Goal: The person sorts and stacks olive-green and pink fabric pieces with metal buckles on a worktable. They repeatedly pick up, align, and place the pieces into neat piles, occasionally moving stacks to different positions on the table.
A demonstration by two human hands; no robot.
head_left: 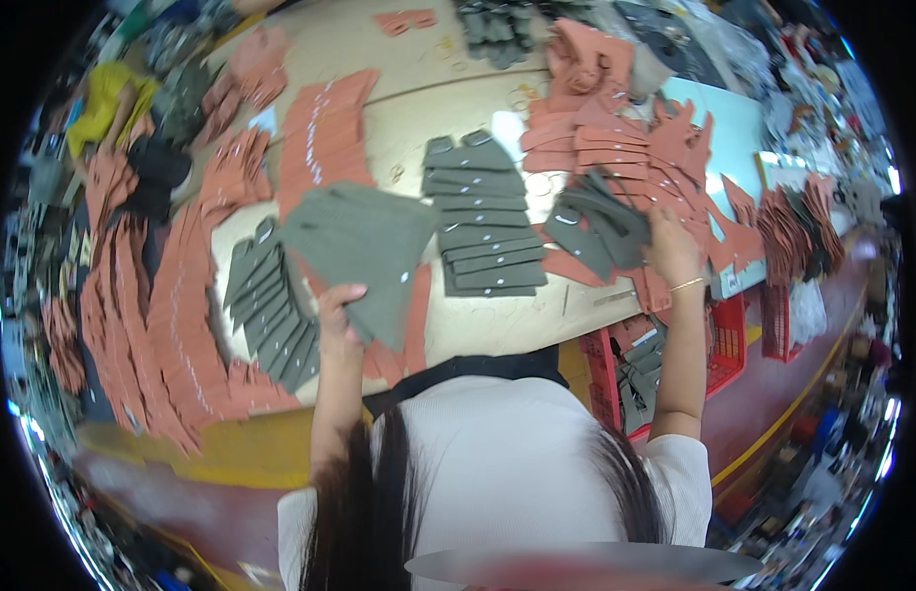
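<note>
My left hand pinches the lower edge of a large grey-green fabric panel, its thumb lying on top. The panel spreads over salmon-coloured pieces and the edge of a fanned row of green pieces. On the right, my right hand is closed at the edge of a small bunch of dark green cut pieces, partly folded over; its fingertips are partly hidden. Between my hands lies an overlapping stack of green pieces with small white labels.
Salmon fabric stacks cover the table's left side, and more salmon pieces lie at the back right. A red crate with fabric pieces stands below the table's right edge. Another person's arm shows at the far left.
</note>
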